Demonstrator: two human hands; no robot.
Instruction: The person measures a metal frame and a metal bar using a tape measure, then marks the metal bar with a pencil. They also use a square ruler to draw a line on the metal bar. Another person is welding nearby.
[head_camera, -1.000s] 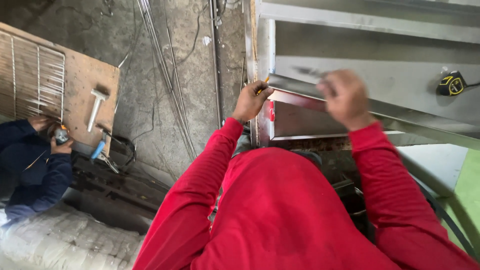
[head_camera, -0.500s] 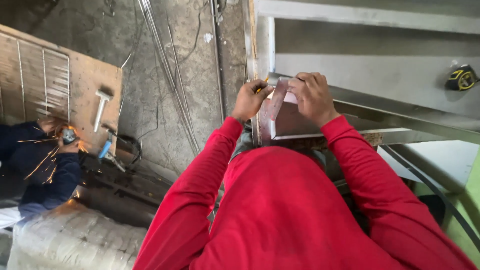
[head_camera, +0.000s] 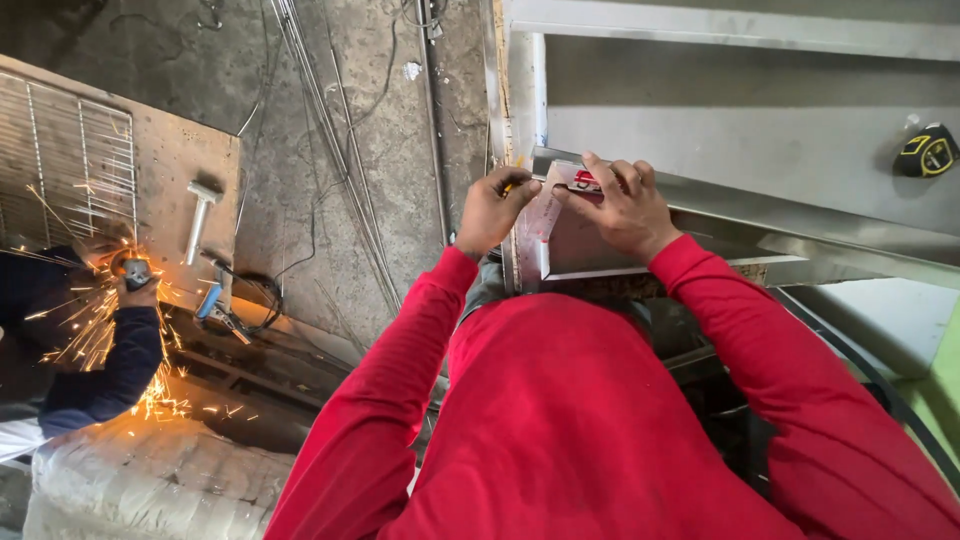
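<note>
Right hand (head_camera: 620, 205) presses a square ruler (head_camera: 545, 215) flat on the metal sheet (head_camera: 780, 130); left hand (head_camera: 492, 208) pinches a pencil (head_camera: 512, 186) against its edge, marking.

We see only tip of yellow pencil (head_camera: 512, 187); rest hidden inside left hand (head_camera: 492, 210). Right hand (head_camera: 618, 203) covers part of small square (head_camera: 560, 195), so we cannot tell its full shape. Our red sleeves (head_camera: 380, 400) cut off by bottom edge. Our own body hides near edge of metal sheet (head_camera: 760, 130). Co-worker (head_camera: 70, 350) at left cut off by edge, tool (head_camera: 135, 272) lost in sparks, too small to tell. Tape measure (head_camera: 927, 152) cut by right edge.
</note>
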